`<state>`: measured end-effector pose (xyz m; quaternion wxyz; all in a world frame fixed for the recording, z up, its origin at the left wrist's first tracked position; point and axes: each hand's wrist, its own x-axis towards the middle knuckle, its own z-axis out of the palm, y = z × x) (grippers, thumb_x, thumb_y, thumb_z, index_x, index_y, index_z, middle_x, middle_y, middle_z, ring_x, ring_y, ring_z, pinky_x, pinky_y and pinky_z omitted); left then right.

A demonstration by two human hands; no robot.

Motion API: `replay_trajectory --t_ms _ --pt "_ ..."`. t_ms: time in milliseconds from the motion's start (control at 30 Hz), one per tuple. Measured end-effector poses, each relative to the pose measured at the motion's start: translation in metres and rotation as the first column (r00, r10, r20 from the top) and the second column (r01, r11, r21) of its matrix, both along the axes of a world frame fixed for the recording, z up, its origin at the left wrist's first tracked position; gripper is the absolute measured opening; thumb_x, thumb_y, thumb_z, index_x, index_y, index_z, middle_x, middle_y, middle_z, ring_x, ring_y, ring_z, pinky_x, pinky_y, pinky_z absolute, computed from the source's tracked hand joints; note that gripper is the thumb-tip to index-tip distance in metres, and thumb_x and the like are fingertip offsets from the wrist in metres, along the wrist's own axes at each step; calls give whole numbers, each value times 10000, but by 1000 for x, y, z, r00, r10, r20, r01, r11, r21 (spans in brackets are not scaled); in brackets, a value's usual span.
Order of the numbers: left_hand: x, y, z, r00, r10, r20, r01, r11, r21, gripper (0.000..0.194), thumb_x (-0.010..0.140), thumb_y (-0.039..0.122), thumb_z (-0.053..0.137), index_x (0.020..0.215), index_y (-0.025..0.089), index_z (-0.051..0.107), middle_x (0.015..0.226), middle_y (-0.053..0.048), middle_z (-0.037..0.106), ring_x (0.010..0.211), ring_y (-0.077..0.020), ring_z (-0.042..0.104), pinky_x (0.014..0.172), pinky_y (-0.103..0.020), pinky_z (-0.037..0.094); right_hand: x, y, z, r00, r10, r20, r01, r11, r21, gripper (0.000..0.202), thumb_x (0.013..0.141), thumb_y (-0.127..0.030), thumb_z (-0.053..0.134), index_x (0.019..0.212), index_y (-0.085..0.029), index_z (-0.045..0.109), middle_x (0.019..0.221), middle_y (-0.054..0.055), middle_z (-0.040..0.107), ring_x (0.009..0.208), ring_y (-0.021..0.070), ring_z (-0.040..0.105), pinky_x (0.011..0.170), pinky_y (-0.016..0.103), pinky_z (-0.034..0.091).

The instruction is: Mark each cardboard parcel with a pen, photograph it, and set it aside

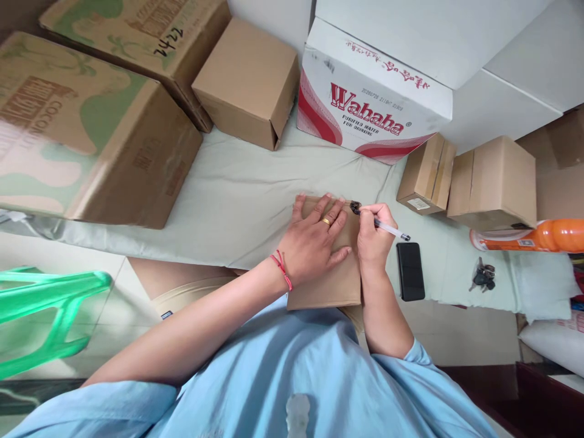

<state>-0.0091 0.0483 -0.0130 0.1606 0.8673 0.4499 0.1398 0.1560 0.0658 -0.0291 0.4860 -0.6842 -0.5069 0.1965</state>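
Observation:
A plain brown cardboard piece [337, 283], a box or a thick notebook, I cannot tell which, rests at the table's front edge against my body. My left hand [314, 237] lies flat on it with fingers spread, a ring on one finger and a red cord at the wrist. In my right hand [376, 234] is a slim pen [391, 229] with a pale barrel and a dark end. Its point is by a black scribbled patch [355, 207] at the cardboard's far right corner; the exact contact is hidden.
A black phone [410, 271], keys [483, 275] and an orange bottle [547, 236] lie to the right. Small cartons [495, 182], a white water carton [369, 100], a brown box [249, 79] and large coconut cartons [132, 158] line the back and left. A green stool [59, 316] stands at left.

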Motion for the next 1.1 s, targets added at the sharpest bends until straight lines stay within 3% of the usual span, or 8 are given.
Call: replay_trajectory --t_ms 267,600,800,933,1100 --pt "0 0 -2 1000 2 19 -2 1000 21 666 1071 507 554 1612 119 555 1748 -191 434 1633 -469 384 1301 -827 187 4 -1 -8 998 -44 -45 45 999 30 157 886 -317 570 763 -232 617 630 -67 517 586 135 466 610 290 377" --pt "-1 0 -3 999 2 35 -3 1000 24 661 1068 512 551 1602 122 567 1742 -195 447 1627 -471 391 1302 -824 181 6 -4 -13 992 -118 -40 120 991 61 126 905 -292 556 801 -237 604 681 -54 535 640 143 505 655 284 418" --pt "-1 0 -3 999 1 46 -2 1000 30 645 1062 511 564 1585 134 584 1736 -194 459 1627 -477 388 1296 -827 186 12 -10 -23 988 -126 -86 136 984 118 238 1010 -434 555 1107 -230 631 922 23 675 804 184 656 760 319 519" --pt "-1 0 -3 999 8 48 -10 1000 29 634 1062 509 568 1577 140 590 1739 -188 459 1628 -468 390 1303 -816 184 39 -24 -36 991 -56 125 50 998 49 342 1027 -493 571 1189 -208 667 971 65 760 890 219 732 878 369 565" --pt "-1 0 -3 999 10 48 -11 1000 25 636 1061 508 573 1585 146 577 1751 -177 441 1636 -458 381 1310 -819 170 97 -47 -59 911 48 410 34 981 -190 404 962 -453 525 1178 -179 728 1031 128 793 902 257 724 930 438 575"
